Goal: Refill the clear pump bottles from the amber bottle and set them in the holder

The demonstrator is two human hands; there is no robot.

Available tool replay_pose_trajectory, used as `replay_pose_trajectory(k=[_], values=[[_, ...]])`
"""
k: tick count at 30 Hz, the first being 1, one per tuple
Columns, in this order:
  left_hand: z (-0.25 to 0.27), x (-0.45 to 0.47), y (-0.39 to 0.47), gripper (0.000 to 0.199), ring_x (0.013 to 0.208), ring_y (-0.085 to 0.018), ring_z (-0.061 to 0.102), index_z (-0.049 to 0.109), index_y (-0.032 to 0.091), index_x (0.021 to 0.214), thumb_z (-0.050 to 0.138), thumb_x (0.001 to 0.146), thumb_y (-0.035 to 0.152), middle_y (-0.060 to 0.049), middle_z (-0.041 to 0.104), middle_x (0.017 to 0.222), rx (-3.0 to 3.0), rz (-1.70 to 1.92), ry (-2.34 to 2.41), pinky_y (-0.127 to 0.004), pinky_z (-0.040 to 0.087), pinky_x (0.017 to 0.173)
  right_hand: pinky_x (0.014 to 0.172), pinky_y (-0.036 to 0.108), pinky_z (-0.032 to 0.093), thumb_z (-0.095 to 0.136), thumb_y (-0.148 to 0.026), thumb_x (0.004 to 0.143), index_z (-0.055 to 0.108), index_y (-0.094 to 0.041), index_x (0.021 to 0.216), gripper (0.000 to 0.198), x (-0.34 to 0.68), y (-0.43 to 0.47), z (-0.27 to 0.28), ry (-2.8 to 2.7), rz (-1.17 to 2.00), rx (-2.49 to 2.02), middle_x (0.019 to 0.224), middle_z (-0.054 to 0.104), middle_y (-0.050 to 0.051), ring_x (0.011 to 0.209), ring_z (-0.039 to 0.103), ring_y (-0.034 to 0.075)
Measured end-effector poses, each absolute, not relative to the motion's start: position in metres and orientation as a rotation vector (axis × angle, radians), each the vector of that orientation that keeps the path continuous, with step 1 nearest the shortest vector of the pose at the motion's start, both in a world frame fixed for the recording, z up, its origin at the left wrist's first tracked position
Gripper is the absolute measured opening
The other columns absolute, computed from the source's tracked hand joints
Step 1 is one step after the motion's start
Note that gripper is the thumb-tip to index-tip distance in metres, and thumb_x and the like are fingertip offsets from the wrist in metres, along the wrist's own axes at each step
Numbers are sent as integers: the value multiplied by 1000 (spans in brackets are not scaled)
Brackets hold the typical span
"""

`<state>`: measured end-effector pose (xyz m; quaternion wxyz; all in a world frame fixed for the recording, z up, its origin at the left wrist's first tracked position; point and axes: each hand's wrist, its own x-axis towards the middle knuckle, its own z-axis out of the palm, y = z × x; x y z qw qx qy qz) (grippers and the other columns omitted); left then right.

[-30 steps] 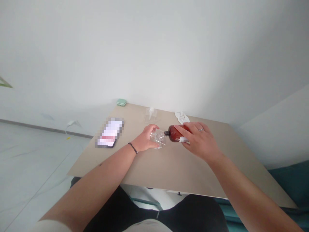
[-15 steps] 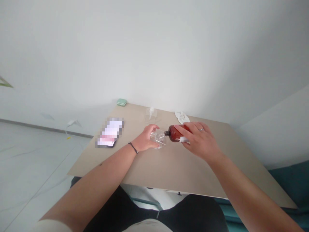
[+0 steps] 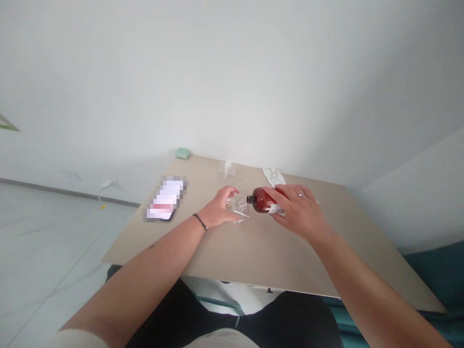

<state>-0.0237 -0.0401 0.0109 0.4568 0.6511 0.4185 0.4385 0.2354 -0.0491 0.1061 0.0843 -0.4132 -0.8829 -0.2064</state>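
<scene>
The left hand (image 3: 217,209) hugs the clear cup (image 3: 239,205), the right hand (image 3: 301,210) grips the brown bottle (image 3: 260,199), already open and tipped, but how much is poured, if any, is hard to see.

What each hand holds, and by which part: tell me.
Left hand: the clear container, by its sides. Right hand: the reddish-brown bottle, around its body.

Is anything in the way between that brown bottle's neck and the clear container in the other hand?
Nothing visible: the brown bottle, tilted in the right hand, points its neck straight at the clear container that the left hand holds. Whether they touch, I can't tell.
</scene>
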Motion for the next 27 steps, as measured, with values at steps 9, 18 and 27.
replay_pose_trajectory(k=[9,18,27], values=[[10,-23,-39,74,111,-26,55,49,21,119,87,56,15,-7,55,117,1516,1117,988,-50,41,102,104,49,44,77,-40,73,43,-27,145,81,240,-38,89,-2157,228,-1396,139,59,10,124,57,33],[6,-25,-37,75,100,-22,57,47,22,121,87,58,18,-6,55,116,1488,1085,966,-49,45,97,100,51,48,83,-43,65,36,-26,142,91,241,11,53,-1554,716,-1186,131,60,10,116,61,30],[-2,-24,-35,76,113,-27,55,45,23,123,88,61,28,-9,54,124,1533,1078,951,-50,40,105,106,49,44,83,-38,57,27,-25,142,104,217,45,31,-1461,740,-1223,133,59,12,116,61,28]])
